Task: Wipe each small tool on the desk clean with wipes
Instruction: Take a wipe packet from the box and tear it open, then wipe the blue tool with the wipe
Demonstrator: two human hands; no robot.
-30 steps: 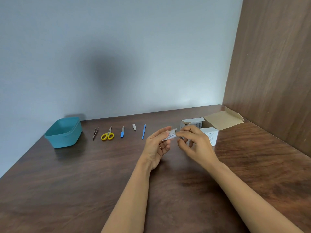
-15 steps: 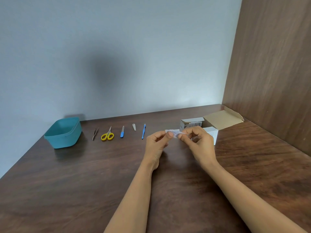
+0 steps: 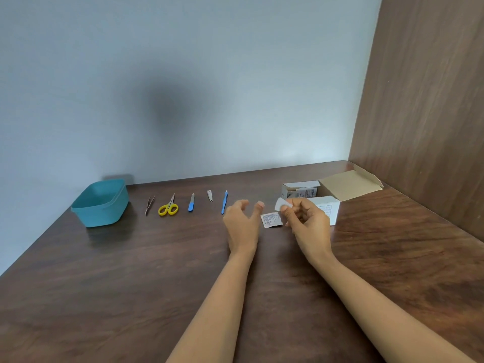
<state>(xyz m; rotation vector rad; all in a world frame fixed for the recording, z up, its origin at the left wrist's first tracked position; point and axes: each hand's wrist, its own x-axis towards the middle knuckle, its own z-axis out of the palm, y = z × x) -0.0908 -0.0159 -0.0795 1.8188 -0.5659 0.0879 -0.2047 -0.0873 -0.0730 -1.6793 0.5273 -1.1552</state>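
Two hands that both pinched a sealed sachet half a second ago have parted; the left hand now has its fingers spread and holds nothing, while the right hand pinches a small white folded wipe between thumb and fingertips, above the dark wooden worktop; the torn printed paper sachet sits between the two hands, and I cannot tell whether it has landed; so the wipe is out and ready, and by the look of the row no tool has been cleaned yet.

Five tools lie untouched beyond the left hand: a blue-handled pick nearest, then a small silver nail clipper, a blue-handled file, yellow-handled scissors and dark metal tweezers; a teal plastic tub stands far left; an open white cardboard box sits just behind the right hand.
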